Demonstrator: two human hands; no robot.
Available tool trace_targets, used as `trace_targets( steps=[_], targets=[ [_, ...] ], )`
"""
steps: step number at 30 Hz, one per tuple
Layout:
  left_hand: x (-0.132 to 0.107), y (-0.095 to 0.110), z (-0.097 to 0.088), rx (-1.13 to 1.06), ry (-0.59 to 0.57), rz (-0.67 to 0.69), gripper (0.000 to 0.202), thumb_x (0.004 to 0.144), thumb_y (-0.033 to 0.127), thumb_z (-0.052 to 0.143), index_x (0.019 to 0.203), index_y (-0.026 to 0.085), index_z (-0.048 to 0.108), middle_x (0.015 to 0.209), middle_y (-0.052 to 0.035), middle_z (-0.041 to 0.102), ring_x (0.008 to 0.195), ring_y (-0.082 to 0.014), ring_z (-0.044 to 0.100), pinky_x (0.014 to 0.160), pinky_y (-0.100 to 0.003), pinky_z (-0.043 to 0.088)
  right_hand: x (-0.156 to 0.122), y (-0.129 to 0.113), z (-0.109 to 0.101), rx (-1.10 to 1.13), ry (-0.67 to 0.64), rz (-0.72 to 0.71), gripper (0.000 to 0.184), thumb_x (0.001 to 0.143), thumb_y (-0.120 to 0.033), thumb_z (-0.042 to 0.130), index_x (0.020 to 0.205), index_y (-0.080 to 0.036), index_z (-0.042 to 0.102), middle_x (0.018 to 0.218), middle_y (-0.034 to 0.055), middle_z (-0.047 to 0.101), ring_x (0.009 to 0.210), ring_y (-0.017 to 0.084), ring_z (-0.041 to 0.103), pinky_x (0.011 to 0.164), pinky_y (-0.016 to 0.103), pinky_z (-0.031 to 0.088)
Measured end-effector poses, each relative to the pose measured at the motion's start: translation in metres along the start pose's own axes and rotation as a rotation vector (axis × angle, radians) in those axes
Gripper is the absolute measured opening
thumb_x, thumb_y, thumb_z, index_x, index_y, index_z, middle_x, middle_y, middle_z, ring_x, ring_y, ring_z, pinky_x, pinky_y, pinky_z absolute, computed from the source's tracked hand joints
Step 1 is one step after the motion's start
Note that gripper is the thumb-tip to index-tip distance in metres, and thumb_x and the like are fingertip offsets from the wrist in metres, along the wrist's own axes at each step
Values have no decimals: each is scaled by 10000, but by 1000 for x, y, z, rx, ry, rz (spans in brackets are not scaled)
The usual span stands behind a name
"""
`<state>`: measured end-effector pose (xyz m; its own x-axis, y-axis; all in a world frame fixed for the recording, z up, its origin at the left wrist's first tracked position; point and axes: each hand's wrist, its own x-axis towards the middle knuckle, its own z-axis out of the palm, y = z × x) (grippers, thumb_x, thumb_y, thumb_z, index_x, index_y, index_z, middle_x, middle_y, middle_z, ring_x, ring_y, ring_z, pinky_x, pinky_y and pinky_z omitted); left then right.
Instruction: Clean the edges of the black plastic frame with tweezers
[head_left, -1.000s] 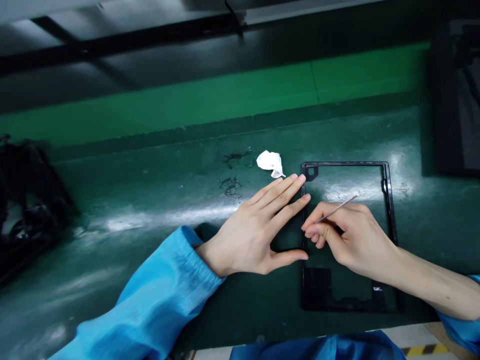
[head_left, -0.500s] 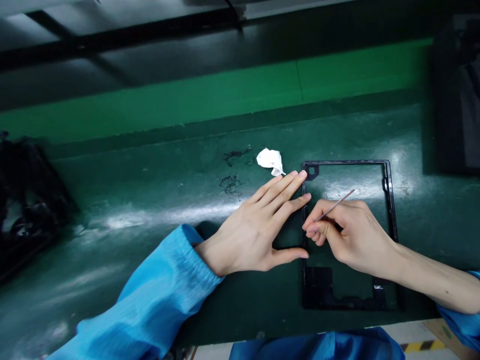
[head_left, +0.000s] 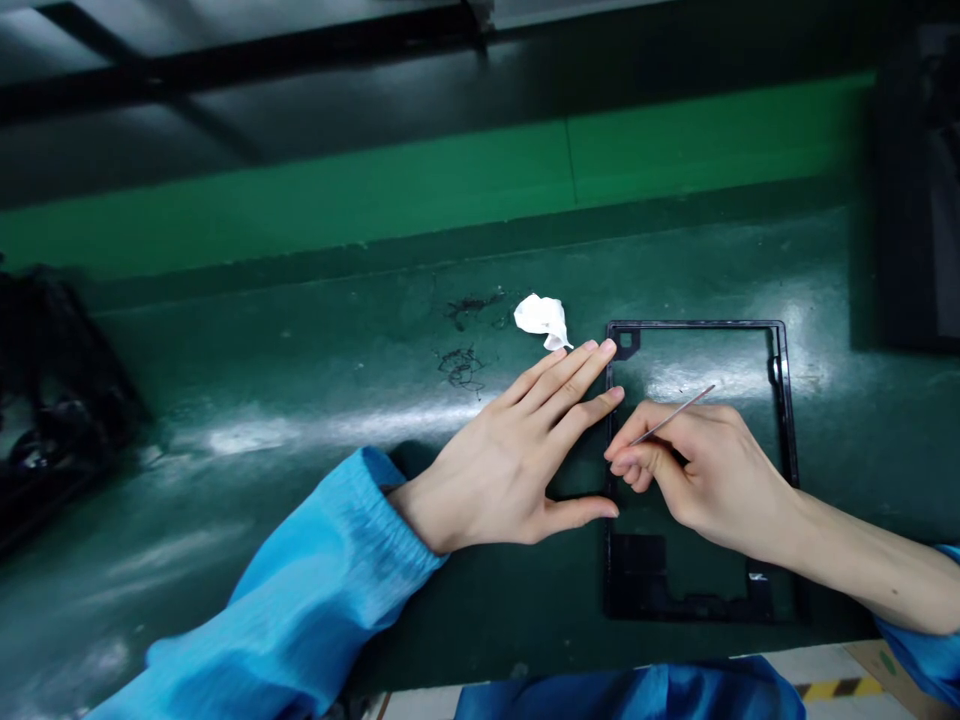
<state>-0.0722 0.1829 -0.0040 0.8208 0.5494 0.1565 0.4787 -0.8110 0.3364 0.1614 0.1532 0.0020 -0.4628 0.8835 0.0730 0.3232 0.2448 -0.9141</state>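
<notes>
Glossy dark-green worktop (head_left: 300, 420) catching light glare; brighter green band (head_left: 450, 190) behind — dark rail (head_left: 225, 65) overhead.

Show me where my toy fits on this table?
Bare table lies left of the left hand and black scraps, and right of the black frame. Crowded: the frame's left edge, with right hand, thin tool, white wad.

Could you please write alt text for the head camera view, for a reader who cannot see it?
A person's right hand pinches a thin metal tool at the left edge of a black rectangular frame lying on a green bench. Their left hand lies flat beside it, fingertips touching that edge; a crumpled white scrap sits just beyond.
</notes>
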Motion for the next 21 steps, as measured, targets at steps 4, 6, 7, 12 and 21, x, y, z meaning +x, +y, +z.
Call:
trace_targets(
  steps=[4,6,7,12,21],
  targets=[
    [0,1,0,-2,3,-1,865,959,699,611,1493,36,460,1702,-303,306,1621,-406,281,1291,-601,345,2,-2,-1,2,2,-20,215,975,-46,500,874,-153,658,732,-25,681,581,70,673,566,161,564],
    [0,1,1,-8,4,-10,861,947,687,634,1486,36,468,1703,-299,306,1621,-406,281,1299,-593,337,3,-3,-1,13,-7,-18,215,969,-41,497,866,-155,647,722,-29,671,583,68,674,564,153,563],
    [0,1,1,-9,4,-13,862,942,687,640,1484,39,470,1705,-296,304,1622,-405,280,1301,-590,334,3,-3,-1,19,-10,-18,214,967,-39,498,863,-157,643,719,-31,668,585,66,676,567,149,565],
    [0,2,2,-5,11,-8,856,941,698,634,1476,49,478,1706,-290,307,1621,-403,282,1298,-599,338,4,-1,-1,21,-20,-5,216,965,-34,497,865,-154,646,707,-34,658,586,64,683,592,146,583],
    [0,2,3,-15,17,-14,847,933,659,659,1475,36,472,1707,-296,301,1627,-395,270,1314,-576,319,0,-3,-4,23,11,26,221,995,-63,496,879,-172,649,742,-30,708,588,68,707,582,145,588]
  ],
)
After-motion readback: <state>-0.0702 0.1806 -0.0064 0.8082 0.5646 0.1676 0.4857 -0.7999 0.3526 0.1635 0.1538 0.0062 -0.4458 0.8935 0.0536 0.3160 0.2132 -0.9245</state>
